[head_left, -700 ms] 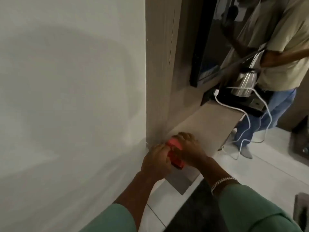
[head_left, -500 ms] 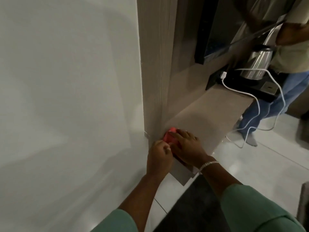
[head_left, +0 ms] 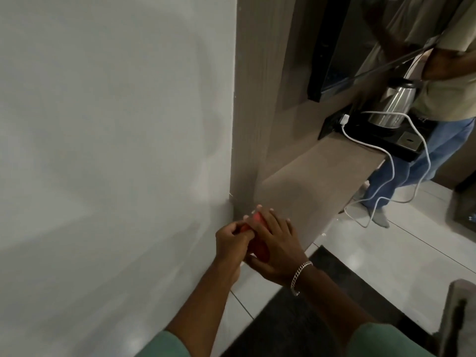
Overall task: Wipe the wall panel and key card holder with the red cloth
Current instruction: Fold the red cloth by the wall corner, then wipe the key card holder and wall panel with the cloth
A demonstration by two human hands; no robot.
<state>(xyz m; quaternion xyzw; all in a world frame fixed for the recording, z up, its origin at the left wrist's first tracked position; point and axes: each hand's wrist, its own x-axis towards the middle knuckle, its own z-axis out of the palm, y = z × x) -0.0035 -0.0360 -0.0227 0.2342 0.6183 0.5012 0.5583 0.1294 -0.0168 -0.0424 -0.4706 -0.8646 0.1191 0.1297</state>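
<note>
The red cloth (head_left: 258, 244) is bunched small between both my hands, low down at the near corner of a wooden shelf (head_left: 309, 181). My left hand (head_left: 231, 243) pinches its left edge. My right hand (head_left: 277, 249), with a silver bracelet on the wrist, lies over the cloth and covers most of it. The plain white wall (head_left: 116, 150) fills the left half of the view. A vertical wood panel (head_left: 255, 99) runs up beside the wall, just above my hands. No key card holder shows.
A steel kettle (head_left: 394, 106) stands on a black tray (head_left: 381, 140) at the shelf's far end, with a white cable (head_left: 394, 176) hanging to the tiled floor. Another person (head_left: 438, 86) stands there. A black-framed screen (head_left: 332, 47) hangs above. A dark mat (head_left: 309, 318) lies below.
Both hands stay at the shelf corner on the cloth. My right hand has slid over more of it, so less red shows. The view has tilted slightly.
</note>
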